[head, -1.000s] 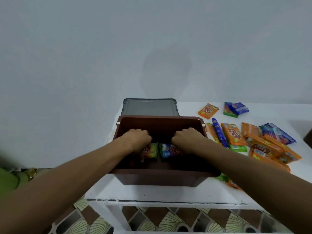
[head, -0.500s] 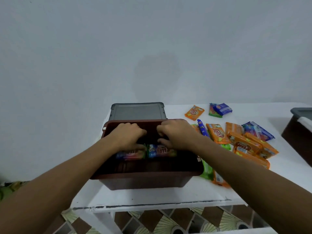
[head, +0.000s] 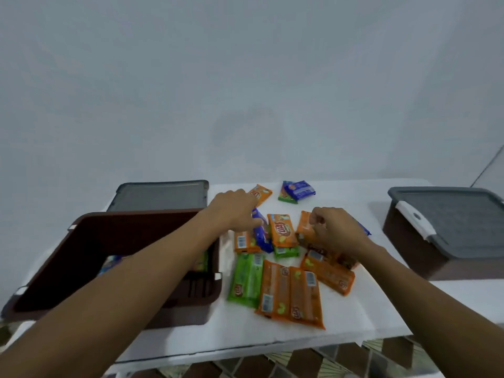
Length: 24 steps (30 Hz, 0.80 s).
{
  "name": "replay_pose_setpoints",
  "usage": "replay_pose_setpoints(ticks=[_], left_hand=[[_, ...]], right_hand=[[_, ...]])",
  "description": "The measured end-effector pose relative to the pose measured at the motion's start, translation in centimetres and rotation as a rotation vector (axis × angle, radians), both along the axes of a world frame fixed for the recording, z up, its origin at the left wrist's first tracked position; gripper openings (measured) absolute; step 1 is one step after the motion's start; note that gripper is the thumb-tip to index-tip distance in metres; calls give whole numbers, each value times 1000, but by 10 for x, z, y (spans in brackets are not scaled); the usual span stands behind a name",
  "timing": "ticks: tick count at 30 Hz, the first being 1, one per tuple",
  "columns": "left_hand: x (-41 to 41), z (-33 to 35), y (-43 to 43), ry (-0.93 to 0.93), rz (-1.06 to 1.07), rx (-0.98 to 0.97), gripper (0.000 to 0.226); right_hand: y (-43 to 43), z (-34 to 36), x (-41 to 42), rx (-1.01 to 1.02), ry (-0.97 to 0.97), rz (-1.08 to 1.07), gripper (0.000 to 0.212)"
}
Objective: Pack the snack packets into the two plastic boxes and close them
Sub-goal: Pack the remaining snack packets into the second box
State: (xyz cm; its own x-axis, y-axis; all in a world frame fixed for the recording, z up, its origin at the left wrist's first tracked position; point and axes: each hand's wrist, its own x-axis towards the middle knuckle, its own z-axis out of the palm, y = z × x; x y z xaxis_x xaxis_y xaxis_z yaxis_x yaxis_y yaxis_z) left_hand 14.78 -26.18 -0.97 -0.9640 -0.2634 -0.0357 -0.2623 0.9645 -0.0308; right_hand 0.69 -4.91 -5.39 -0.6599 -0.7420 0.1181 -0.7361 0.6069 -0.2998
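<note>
White flat-topped table (head: 272, 340): carries everything, and its front edge is close to the pile, so a sweeping pull may drop stock to the floor. Open brown plastic box (head: 122, 236), your left: a few packets (head: 201, 261) lie inside and your left forearm crosses its right rim, where a hasty return could catch. Closed brown plastic box under its grey lid (head: 409, 251), your right: latched, so nothing goes in until you open it. Loose grey lid (head: 161, 196): behind the open box. Unpacked snack packets (head: 291, 293): overlapping, so lifting one may drag its neighbours. Left hand (head: 234, 211): fingers reach down onto a blue foil packet (head: 262, 237); whether they have closed on it you cannot tell. Right hand (head: 336, 231): fingers curled, pinching an orange packet (head: 304, 231) by its top edge, a hold that may slip.
</note>
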Motion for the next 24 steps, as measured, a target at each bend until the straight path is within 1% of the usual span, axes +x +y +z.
replay_pose_setpoints(ticks=[3, 7, 8, 10, 12, 14, 16, 17, 19, 22, 24], left_hand=[[-35, -14, 19, -127, 148, 79, 42], [-59, -27, 31, -167, 347, 259, 63], [-62, -29, 32, -160, 390, 303, 61], [-68, -33, 33, -138, 461, 388, 49], [-71, -35, 32, -111, 498, 466, 29], [-74, -33, 28, -48, 534, 544, 16], [-74, -27, 23, 38, 567, 639, 20], [-72, -23, 20, 82, 580, 698, 22], [-67, -17, 14, 153, 597, 831, 20], [-57, -9, 9, 233, 655, 999, 23], [-49, -4, 5, 264, 664, 1083, 27]], right_hand=[[8, -12, -35, -9, 12, 9, 9], [-10, -22, -85, -50, 2, 29, 10], [-18, -26, -98, -63, -10, 34, 12], [-35, -30, -122, -34, -27, 20, 28], [-53, -36, -141, 49, -12, 11, 51], [-72, -40, -155, 127, 30, 49, 72], [-88, -45, -165, 216, 107, 129, 91], [-95, -48, -169, 261, 157, 162, 97], [-105, -54, -176, 337, 231, 220, 99], [-111, -59, -181, 403, 338, 300, 86], [-110, -56, -178, 388, 398, 326, 77]])
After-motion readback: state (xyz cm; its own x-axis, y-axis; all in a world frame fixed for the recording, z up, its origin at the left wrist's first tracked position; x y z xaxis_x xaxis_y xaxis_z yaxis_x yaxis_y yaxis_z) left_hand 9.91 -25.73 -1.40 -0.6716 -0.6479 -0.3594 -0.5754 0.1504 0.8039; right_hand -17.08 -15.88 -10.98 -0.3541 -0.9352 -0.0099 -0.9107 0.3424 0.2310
